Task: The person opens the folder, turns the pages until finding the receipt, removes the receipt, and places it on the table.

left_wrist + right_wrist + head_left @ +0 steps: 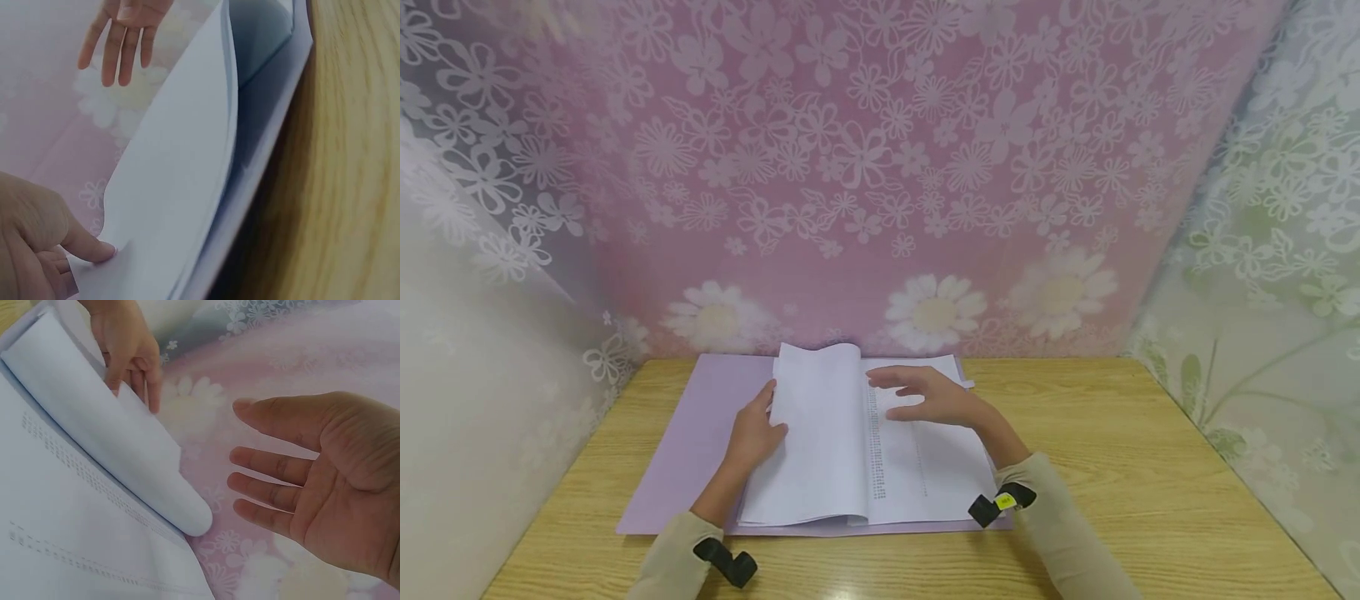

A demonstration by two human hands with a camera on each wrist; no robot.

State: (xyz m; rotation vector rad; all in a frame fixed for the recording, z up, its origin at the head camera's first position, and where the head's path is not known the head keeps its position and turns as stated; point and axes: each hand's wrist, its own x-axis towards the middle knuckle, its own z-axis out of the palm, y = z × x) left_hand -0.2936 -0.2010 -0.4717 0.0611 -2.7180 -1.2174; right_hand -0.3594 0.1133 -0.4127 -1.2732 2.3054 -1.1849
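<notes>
A lilac folder (pixel 673 454) lies spread on the table with a thick set of white paper sheets (pixel 816 442) in it. The turned sheets bow up along the middle, their upper face blank. My left hand (pixel 752 433) grips their outer left edge, thumb (pixel 94 249) on top and the other fingers underneath. Over the right-hand page (pixel 951 475), which carries columns of small print, hovers my right hand (pixel 936 397). In the right wrist view this hand (pixel 340 487) has its fingers spread and nothing in it.
The wooden table (pixel 1097 467) extends to both sides of the folder. A pink flowered backdrop (pixel 850 208) rises right behind it, with more patterned sheeting at left and right. A small pale tab (pixel 967 384) sticks out at the folder's upper right.
</notes>
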